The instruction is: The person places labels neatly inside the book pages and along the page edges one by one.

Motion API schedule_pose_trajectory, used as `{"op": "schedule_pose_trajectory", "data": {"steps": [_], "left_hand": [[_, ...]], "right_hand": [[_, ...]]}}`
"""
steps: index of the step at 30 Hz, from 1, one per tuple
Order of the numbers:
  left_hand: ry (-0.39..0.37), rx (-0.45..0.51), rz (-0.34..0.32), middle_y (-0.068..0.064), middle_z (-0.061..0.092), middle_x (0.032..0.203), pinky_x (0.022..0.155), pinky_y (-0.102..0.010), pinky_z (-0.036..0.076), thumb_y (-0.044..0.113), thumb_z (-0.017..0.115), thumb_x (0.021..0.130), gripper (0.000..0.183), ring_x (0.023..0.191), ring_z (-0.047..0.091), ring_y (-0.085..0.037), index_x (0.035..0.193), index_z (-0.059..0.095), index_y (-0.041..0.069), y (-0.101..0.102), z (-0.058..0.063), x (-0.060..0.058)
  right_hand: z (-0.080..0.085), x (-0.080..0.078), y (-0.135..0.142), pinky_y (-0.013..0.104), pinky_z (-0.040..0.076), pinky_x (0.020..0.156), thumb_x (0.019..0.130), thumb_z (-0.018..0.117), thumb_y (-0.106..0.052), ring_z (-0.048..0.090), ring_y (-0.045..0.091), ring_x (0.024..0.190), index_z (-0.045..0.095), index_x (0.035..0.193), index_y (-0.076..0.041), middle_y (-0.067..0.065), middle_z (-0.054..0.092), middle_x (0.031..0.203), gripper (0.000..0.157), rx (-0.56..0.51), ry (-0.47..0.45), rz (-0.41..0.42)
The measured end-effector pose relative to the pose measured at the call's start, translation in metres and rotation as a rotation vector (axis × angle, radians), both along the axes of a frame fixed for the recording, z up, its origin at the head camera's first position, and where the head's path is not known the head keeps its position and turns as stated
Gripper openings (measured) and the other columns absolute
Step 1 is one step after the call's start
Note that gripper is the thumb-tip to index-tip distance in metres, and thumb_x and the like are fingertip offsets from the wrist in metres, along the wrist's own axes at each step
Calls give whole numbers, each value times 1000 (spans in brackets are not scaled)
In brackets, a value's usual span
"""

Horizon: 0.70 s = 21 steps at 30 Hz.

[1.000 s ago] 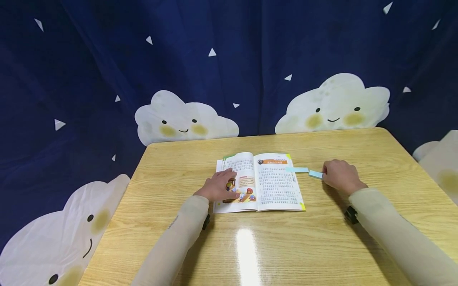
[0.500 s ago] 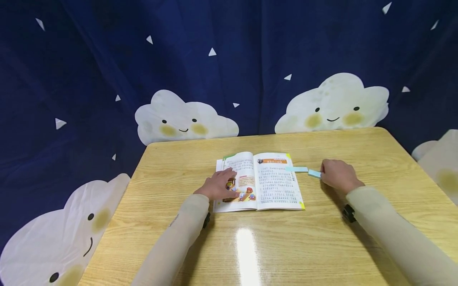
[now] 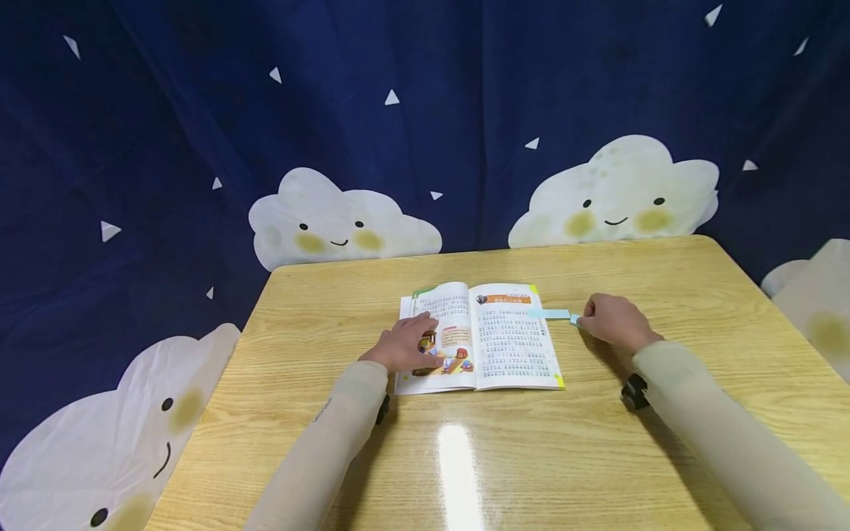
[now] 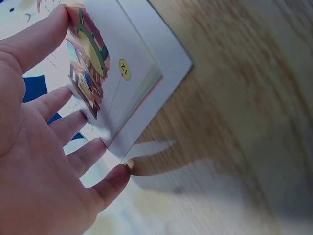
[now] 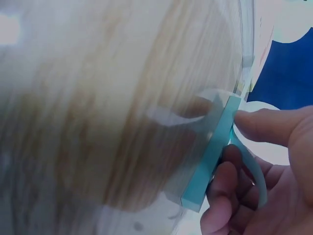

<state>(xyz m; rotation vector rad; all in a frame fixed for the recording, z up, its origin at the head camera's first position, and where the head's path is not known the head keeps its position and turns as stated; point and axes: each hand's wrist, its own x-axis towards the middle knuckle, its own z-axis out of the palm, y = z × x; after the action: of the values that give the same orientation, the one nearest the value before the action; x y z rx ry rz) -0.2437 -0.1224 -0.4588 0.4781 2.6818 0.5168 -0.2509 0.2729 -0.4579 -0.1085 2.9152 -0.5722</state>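
the pad (image 5: 211, 154), just right of the open book (image 3: 488, 361), is pinched in the right hand (image 3: 615, 321). a blue strip (image 3: 556, 314) juts off the right page (image 3: 518, 343), whose orange title (image 3: 508, 299) i can't read. the left hand (image 3: 401, 345) rests spread over the left page (image 3: 454, 296); a curtain (image 3: 438, 133) hangs behind.

Over there on the table (image 3: 531, 457) the book (image 3: 514, 350) lies before the curtain (image 3: 465, 110), the person's left hand (image 3: 403, 344) on its left page, a paper strip (image 3: 551, 314) across its right edge, and just right of that a pad (image 5: 212, 152) in the right hand (image 3: 616, 322)
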Motion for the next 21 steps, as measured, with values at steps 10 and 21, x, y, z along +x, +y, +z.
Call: {"op": "schedule_pose_trajectory", "data": {"steps": [10,21], "left_hand": [[0,-2,-2,1,20,168,117,-70,19,48,71,88,80,154,20,-33,155,34,26,0,0,0],[7,-5,-3,1,21,168,116,-70,20,48,71,88,79,154,21,-34,155,35,25,0,-1,0]], "right_hand": [[2,3,0,29,37,54,94,62,-26,50,18,62,60,89,-4,5,58,72,23,-36,-11,-19],[4,2,14,34,43,61,92,64,-17,53,22,69,63,89,-1,12,65,83,16,-26,32,20]]}}
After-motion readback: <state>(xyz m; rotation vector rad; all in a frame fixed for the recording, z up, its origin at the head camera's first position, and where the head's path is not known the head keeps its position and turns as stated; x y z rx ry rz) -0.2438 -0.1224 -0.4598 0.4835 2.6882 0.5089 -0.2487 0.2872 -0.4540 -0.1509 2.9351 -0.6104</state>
